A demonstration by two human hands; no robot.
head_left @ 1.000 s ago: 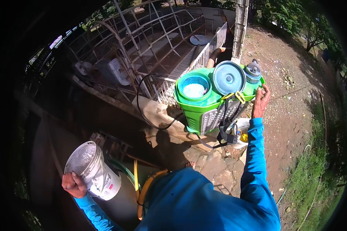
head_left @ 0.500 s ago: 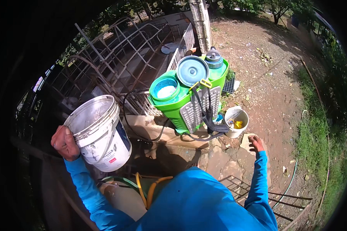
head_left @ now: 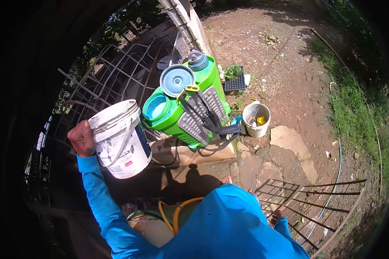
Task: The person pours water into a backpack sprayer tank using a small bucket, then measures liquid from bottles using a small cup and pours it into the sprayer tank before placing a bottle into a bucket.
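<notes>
My left hand (head_left: pixel 82 139) grips the rim of a large white bucket (head_left: pixel 123 144), its fingers wrapped over the edge. The bucket hangs upright beside a green backpack sprayer (head_left: pixel 194 116). On the sprayer, the round filling mouth (head_left: pixel 157 107) is uncovered, and a grey-blue lid (head_left: pixel 177 80) rests on top near a capped neck. Black straps (head_left: pixel 216 125) hang down its ridged grey back. Low at my right side is my right hand (head_left: pixel 277 216), close to a metal rail frame; its fingers are mostly hidden.
The sprayer stands on a low concrete ledge (head_left: pixel 186 153) by a post (head_left: pixel 188 26). Right of it are a small white bucket (head_left: pixel 256 121) with yellow parts inside and a black seedling tray (head_left: pixel 234 84). A metal gate (head_left: pixel 328 205) stands at lower right, and an orange hose (head_left: pixel 177 213) lies below me.
The white bucket in my left hand has come closer to the sprayer. My right hand has dropped back toward my body and the metal gate. My view has turned and shifted.
</notes>
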